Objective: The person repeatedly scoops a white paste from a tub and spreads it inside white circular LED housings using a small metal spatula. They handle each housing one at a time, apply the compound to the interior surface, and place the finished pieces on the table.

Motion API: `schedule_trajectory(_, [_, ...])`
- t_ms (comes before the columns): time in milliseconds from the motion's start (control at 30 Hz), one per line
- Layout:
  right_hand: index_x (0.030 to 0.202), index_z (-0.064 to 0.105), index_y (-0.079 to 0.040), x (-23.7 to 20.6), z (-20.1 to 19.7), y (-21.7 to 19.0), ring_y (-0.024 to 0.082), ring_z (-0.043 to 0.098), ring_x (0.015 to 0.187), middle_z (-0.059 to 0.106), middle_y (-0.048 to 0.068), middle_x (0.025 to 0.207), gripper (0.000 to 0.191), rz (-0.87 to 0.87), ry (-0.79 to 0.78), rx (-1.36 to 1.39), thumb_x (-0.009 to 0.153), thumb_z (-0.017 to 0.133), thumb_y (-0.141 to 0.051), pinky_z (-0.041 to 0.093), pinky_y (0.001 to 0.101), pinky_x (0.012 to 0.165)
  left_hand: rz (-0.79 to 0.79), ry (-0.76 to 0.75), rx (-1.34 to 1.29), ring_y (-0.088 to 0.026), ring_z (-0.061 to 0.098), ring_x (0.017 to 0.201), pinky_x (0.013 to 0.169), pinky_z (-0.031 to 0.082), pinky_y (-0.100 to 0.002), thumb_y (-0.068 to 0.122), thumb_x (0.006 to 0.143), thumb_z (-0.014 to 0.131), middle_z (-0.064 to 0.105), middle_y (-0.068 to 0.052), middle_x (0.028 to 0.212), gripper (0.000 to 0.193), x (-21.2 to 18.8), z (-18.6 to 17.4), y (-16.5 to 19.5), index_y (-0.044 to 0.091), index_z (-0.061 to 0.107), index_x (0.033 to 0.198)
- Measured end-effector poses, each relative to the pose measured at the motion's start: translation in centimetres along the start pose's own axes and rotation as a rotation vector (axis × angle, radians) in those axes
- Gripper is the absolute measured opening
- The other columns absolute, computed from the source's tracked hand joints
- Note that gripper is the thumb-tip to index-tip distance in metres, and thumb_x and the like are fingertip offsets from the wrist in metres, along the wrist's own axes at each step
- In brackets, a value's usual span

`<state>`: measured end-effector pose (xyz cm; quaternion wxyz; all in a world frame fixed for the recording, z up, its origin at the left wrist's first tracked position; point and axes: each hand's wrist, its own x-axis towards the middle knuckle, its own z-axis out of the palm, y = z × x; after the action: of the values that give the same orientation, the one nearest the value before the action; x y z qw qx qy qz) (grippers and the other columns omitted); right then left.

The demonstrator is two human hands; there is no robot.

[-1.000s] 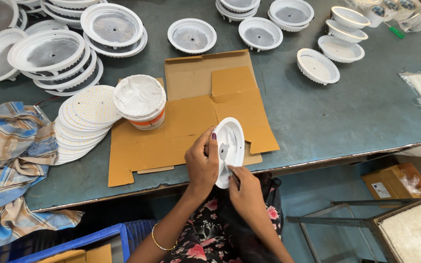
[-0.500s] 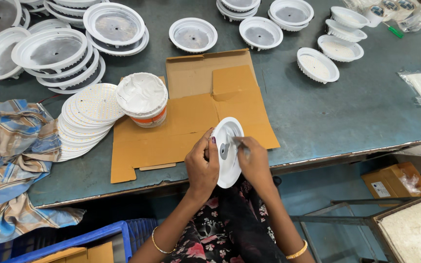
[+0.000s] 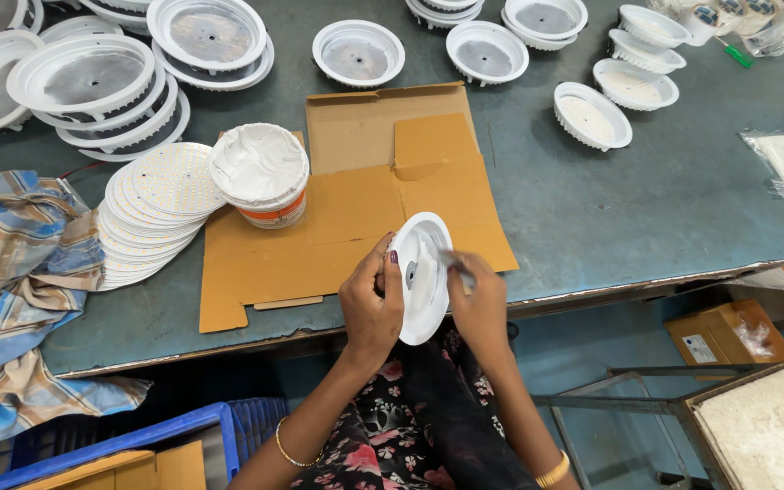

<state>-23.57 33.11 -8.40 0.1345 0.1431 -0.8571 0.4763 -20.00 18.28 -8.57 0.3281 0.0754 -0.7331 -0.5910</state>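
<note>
My left hand (image 3: 369, 304) grips a white round lamp housing (image 3: 421, 277) by its left rim, tilted on edge at the table's near edge. My right hand (image 3: 478, 304) holds a small brush-like tool (image 3: 454, 265) whose tip lies inside the housing's dish. Just behind them a flattened brown cardboard sheet (image 3: 356, 209) lies on the table. On it stands a tub of white paste (image 3: 260, 172). A fanned stack of round white LED discs (image 3: 156, 204) lies left of the tub.
Stacks of white housings (image 3: 93, 82) crowd the back left, and single ones (image 3: 592, 113) line the back and right. A checked cloth (image 3: 15, 272) hangs over the left edge. A blue crate (image 3: 138, 445) and cardboard boxes (image 3: 728, 331) sit below the table.
My right hand has come up from the housing's lower edge to its right side, bringing the tool into the dish. The left hand keeps its grip.
</note>
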Motion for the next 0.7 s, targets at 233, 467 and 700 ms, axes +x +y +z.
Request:
schedule_trajectory(233, [0.123, 0.066, 0.002, -1.1, 4.5, 0.1, 0.040, 0.065, 0.101, 0.068, 0.021, 0.107, 0.031, -0.088, 0.136, -0.338, 0.093, 0.061, -0.003, 0.052, 0.0455, 0.085, 0.093, 0.005, -0.044, -0.007, 0.054, 0.060, 0.056, 0.048, -0.026, 0.010, 0.101, 0.056, 0.073, -0.011, 0.090, 0.033, -1.0, -0.1, 0.2, -0.004, 0.066, 0.130])
schedule_trajectory(467, [0.116, 0.070, 0.005, -3.6, 2.2, 0.4, 0.042, 0.069, 0.094, 0.071, 0.025, 0.103, 0.029, -0.035, 0.013, -0.188, 0.092, 0.060, -0.006, 0.054, 0.0451, 0.082, 0.036, -0.017, -0.026, -0.008, 0.054, 0.061, 0.055, 0.047, -0.026, 0.010, 0.101, 0.057, 0.075, -0.014, 0.095, 0.035, -1.5, -0.3, 0.0, -0.003, 0.066, 0.132])
schedule_trajectory(700, [0.096, 0.070, 0.007, -0.1, 0.4, 0.6, 0.043, 0.072, 0.081, 0.072, 0.027, 0.082, 0.025, 0.195, 0.071, -0.158, 0.092, 0.067, -0.017, 0.056, 0.0449, 0.067, 0.022, -0.031, -0.006, -0.008, 0.054, 0.057, 0.053, 0.047, -0.027, 0.009, 0.099, 0.059, 0.076, -0.015, 0.093, 0.038, -3.2, -0.2, 1.3, -0.002, 0.065, 0.134])
